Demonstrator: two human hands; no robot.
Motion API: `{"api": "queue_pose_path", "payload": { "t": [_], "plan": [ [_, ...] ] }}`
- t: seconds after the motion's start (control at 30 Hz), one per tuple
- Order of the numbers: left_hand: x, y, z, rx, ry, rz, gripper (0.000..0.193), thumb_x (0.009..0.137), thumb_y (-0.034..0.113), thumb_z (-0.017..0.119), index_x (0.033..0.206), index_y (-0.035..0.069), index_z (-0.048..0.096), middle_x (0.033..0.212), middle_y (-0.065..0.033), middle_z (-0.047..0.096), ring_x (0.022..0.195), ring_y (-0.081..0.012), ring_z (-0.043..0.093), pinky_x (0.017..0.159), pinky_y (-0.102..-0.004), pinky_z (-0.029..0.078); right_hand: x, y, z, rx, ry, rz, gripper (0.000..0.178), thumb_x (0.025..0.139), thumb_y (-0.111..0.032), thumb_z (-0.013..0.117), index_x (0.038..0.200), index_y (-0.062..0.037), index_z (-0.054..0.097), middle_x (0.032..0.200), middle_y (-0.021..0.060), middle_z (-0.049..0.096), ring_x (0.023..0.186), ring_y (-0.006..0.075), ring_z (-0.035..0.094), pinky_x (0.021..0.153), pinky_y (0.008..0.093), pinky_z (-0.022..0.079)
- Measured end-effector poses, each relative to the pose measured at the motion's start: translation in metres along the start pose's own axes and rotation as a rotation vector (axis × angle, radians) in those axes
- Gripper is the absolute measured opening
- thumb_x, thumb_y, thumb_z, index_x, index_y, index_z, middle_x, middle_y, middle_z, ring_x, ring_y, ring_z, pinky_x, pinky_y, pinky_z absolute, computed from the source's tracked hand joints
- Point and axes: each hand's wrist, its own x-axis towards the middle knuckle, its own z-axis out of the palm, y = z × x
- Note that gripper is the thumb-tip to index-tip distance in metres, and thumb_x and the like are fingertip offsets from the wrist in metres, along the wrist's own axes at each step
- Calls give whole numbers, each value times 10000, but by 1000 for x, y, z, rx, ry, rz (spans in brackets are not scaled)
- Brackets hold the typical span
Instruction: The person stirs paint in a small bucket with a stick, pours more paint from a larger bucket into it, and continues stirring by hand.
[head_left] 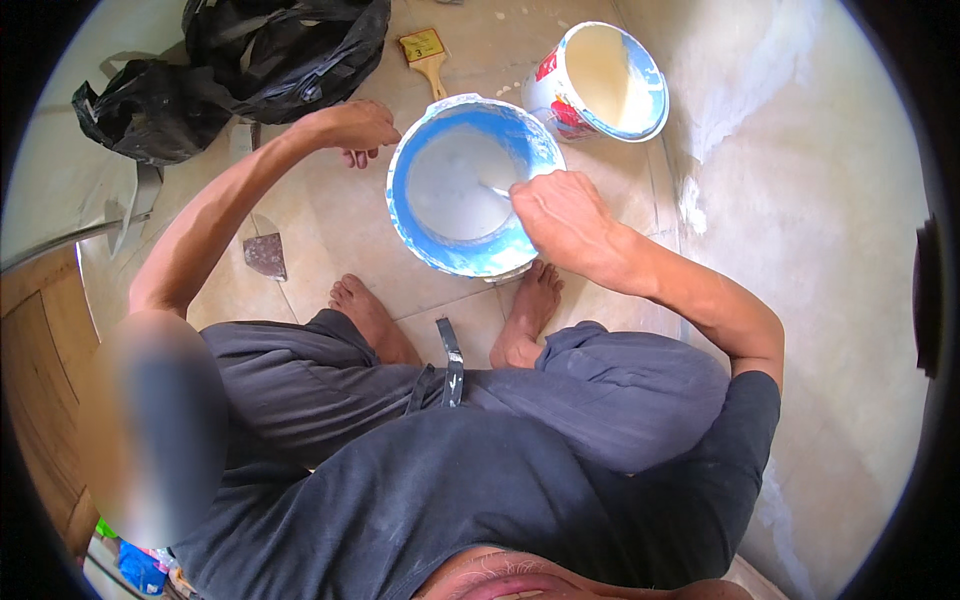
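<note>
A bucket with a blue, paint-smeared inner wall stands on the floor just beyond my feet. White liquid, which looks like paint, partly fills it. My right hand is closed over the bucket's right side, gripping a thin pale stick whose lower end dips into the liquid. What the stick's other end looks like is hidden by the hand. Beside the bucket's upper left rim is my left hand, its fingers curled and seeming to touch the edge; whatever they hold is hidden.
A second bucket of cream-coloured paint stands at the far right, near the wall. A flat paintbrush lies beyond the first bucket. Black plastic bags are heaped at the far left. A broken tile piece lies on the tiled floor.
</note>
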Motion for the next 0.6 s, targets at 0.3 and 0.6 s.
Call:
{"api": "queue_pose_path", "payload": {
  "t": [0.3, 0.6],
  "plan": [
    [15, -30, 15, 198, 45, 24, 330, 864, 198, 473, 912, -96, 615, 780, -195, 678, 636, -252, 696, 565, -378, 579, 39, 22, 6, -125, 25, 14, 95, 848, -73, 500, 878, 3, 548, 731, 181, 603, 733, 390, 631, 591, 459, 473],
    [4, -57, 20, 235, -43, -50, 321, 858, 186, 471, 891, -107, 599, 756, -200, 664, 628, -280, 695, 560, -400, 571, 26, 5, -6, 42, -63, -165, 71, 724, -59, 598, 714, 1, 561, 697, 196, 595, 712, 382, 615, 660, 467, 469]
  ]
}}
